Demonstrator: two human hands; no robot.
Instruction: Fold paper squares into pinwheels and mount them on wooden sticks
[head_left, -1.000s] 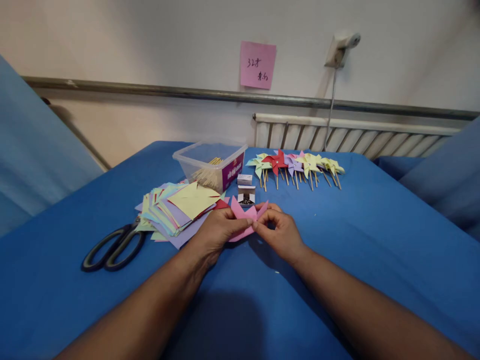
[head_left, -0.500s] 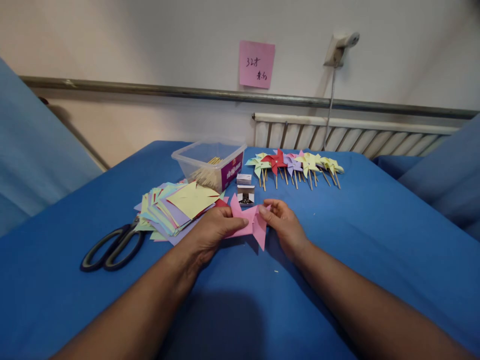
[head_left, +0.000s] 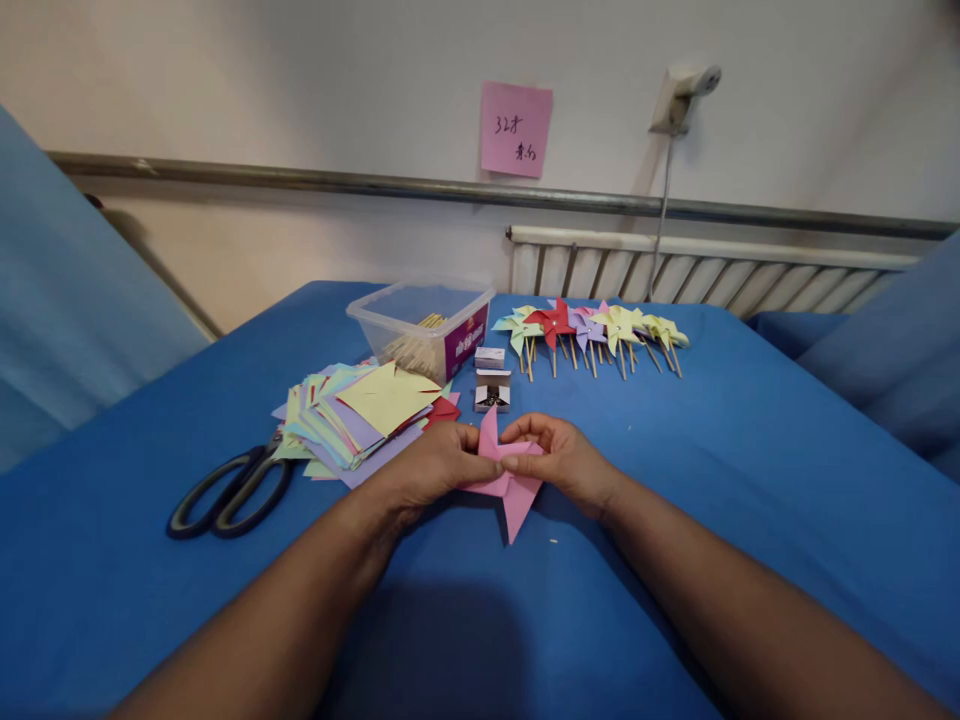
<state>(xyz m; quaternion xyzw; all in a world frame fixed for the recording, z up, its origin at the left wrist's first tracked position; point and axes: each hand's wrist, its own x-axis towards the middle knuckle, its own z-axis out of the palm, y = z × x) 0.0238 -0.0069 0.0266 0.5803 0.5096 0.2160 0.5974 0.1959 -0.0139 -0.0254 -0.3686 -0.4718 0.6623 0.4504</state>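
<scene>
Since half a second ago the pink paper pinwheel (head_left: 508, 482) has turned in the fingers, so one pointed blade now hangs toward the near edge, and the right hand (head_left: 564, 462) has closed back onto it. Both hands pinch the pinwheel at its centre, just above the blue cloth (head_left: 675, 520): the left hand (head_left: 431, 467) grips from the left with thumb and forefinger, the right hand narrows onto the same spot from the right. Thin coloured paper like this is probably very light, limp and easy to crease, so holding it at the gathered middle rather than by a blade looks safest.

Left of the hands lie black scissors (head_left: 225, 493), and beyond them a fanned stack of coloured paper squares (head_left: 360, 415). Just past the fingers stands a small open box of pins (head_left: 492, 391). Farther off sit a clear plastic tub of wooden sticks (head_left: 420, 330) and, to its right, a row of finished pinwheels (head_left: 592, 328).
</scene>
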